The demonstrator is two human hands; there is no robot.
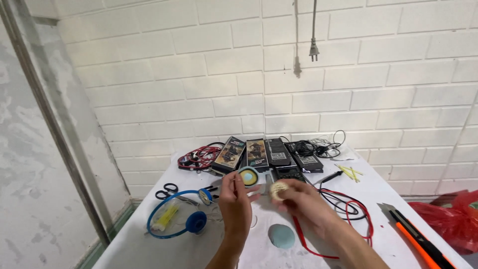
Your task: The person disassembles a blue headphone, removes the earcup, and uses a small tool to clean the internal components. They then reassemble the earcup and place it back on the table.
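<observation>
- Head view, centre of the frame: my left hand is raised over the white surface, its fingers pinched together on a small round speaker with a pale blue middle, held up just above the hand.
- Just to the right of it, my right hand has its fingers clamped on a small round cream-coloured foam pad; the pad and the speaker sit near each other, and I cannot tell whether they touch.
- Below my hands, low in the frame, a grey-blue oval pad lies flat on the surface.
- Lower left: a blue headband headset lies on the surface, with a yellow piece inside its loop; black-handled scissors lie just above it.
- Upper middle: a row of dark boxes and a black remote-like device lie along the wall side, with a coil of red and black wires to their left and a tangle of black cable to their right.
- Right of my right hand: red and black test leads loop across the surface.
- Lower right: an orange and black utility knife lies near the edge, and a red plastic bag sits beyond it.
- Top of the frame: a grey plug hangs against the white brick wall.
</observation>
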